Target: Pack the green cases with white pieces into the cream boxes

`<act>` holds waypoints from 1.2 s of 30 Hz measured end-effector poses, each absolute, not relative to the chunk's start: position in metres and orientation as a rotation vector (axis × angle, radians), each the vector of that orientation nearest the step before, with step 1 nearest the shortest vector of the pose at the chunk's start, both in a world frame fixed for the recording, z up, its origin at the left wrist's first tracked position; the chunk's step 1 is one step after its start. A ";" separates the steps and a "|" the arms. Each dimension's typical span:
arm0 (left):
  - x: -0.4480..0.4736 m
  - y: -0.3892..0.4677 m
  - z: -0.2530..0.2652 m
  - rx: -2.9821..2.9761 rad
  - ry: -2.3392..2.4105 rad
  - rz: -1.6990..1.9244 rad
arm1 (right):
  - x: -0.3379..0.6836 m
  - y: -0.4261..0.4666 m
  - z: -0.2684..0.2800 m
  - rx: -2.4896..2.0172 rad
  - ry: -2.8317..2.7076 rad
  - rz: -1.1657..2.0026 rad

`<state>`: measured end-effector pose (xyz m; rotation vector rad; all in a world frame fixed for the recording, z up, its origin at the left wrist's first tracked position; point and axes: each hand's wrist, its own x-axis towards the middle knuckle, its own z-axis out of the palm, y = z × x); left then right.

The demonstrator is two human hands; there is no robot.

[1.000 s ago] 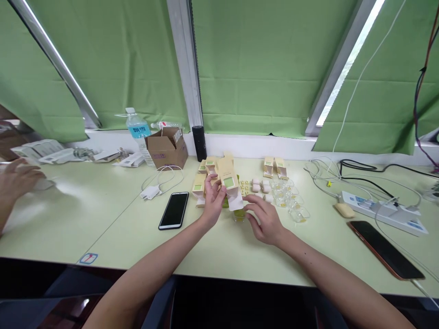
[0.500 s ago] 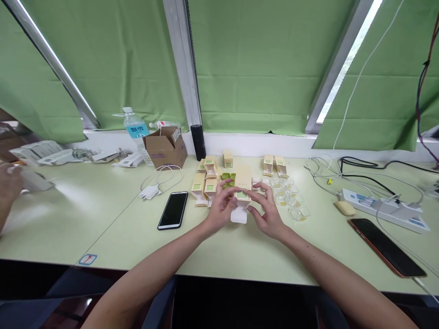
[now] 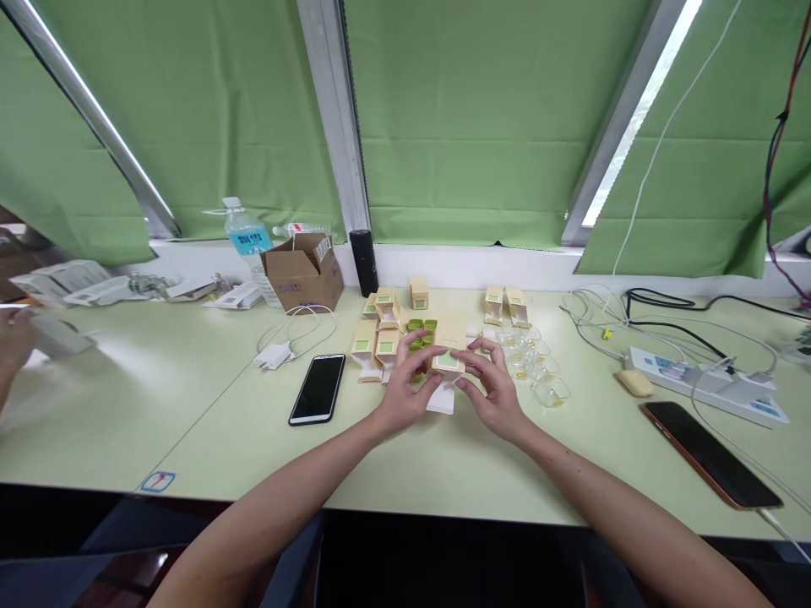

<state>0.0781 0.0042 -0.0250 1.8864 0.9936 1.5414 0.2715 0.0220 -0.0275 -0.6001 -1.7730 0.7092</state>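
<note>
Between both hands is a small cream carton (image 3: 449,362) with a green square on it and a white flap hanging toward me. My left hand (image 3: 409,390) grips its left side with bent fingers. My right hand (image 3: 498,393) holds the carton from the right, thumb low and fingers on top. Just behind lie green small cups (image 3: 421,327) and a larger cream box (image 3: 450,325), partly hidden by my fingers. Several similar open cartons (image 3: 387,344) stand left of my left hand. Clear plastic cups (image 3: 530,359) cluster to the right of my right hand.
A phone (image 3: 318,388) and a white charger (image 3: 274,355) lie left. Behind stand a cardboard box (image 3: 304,274), a water bottle (image 3: 249,241) and a black cylinder (image 3: 364,263). Right are a power strip (image 3: 706,387) and another phone (image 3: 710,454). Another person's hand (image 3: 13,342) shows far left.
The carton has tipped slightly in my hands, and its white flap is now more hidden underneath. My fingers have shifted a little around it. The view has moved slightly.
</note>
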 end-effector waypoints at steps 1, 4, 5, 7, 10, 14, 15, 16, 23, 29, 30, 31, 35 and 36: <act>0.078 0.004 -0.026 1.886 0.996 1.540 | 0.271 0.022 -0.028 -0.601 -1.761 0.725; 0.079 0.004 -0.027 1.864 0.987 1.544 | 0.271 0.023 -0.029 -0.597 -1.737 0.740; 0.080 0.004 -0.026 1.852 0.982 1.552 | 0.271 0.023 -0.029 -0.596 -1.737 0.734; 0.081 0.003 -0.026 1.831 0.979 1.560 | 0.270 0.022 -0.029 -0.600 -1.739 0.715; 0.083 0.002 -0.024 1.822 0.977 1.541 | 0.269 0.022 -0.029 -0.629 -1.730 0.694; 0.080 0.001 -0.024 1.857 0.936 1.464 | 0.268 0.023 -0.029 -0.637 -1.704 0.682; 0.078 0.002 -0.024 1.871 0.894 1.434 | 0.269 0.023 -0.028 -0.633 -1.695 0.682; 0.077 0.002 -0.025 1.883 0.841 1.401 | 0.269 0.024 -0.028 -0.629 -1.685 0.685; 0.074 0.004 -0.028 1.924 0.685 1.265 | 0.271 0.027 -0.027 -0.613 -1.627 0.745; 0.077 0.005 -0.029 1.837 0.701 1.359 | 0.269 0.026 -0.027 -0.620 -1.628 0.746; 0.078 0.005 -0.029 1.823 0.711 1.379 | 0.269 0.025 -0.027 -0.622 -1.632 0.742; 0.078 0.005 -0.029 1.811 0.719 1.397 | 0.269 0.024 -0.027 -0.622 -1.638 0.738; 0.078 0.006 -0.029 1.746 0.723 1.448 | 0.270 0.021 -0.025 -0.599 -1.690 0.731; 0.077 0.006 -0.029 1.725 0.719 1.455 | 0.270 0.020 -0.026 -0.590 -1.708 0.725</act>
